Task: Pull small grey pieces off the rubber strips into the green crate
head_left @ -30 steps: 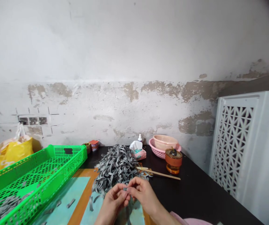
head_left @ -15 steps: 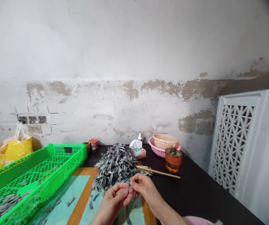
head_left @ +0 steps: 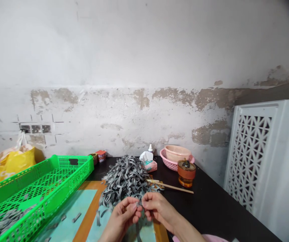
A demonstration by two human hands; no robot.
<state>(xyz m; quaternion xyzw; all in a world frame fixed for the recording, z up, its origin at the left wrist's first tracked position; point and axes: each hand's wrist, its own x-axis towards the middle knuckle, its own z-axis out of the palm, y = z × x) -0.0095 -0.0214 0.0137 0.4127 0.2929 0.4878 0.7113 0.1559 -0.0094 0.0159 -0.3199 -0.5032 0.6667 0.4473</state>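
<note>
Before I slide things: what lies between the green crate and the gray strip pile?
In the head view: a turquoise sheet, an orange band beside it, a few small gray pieces on the sheet, and black tabletop farther back.

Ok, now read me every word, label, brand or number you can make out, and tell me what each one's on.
None can be read for certain.
Yellow bag: pale marking low on its side, not legible.
Pink tissue pack: teal marking, too small and blurred.
Red-topped container: patterned sides, too small to tell any lettering.
</note>
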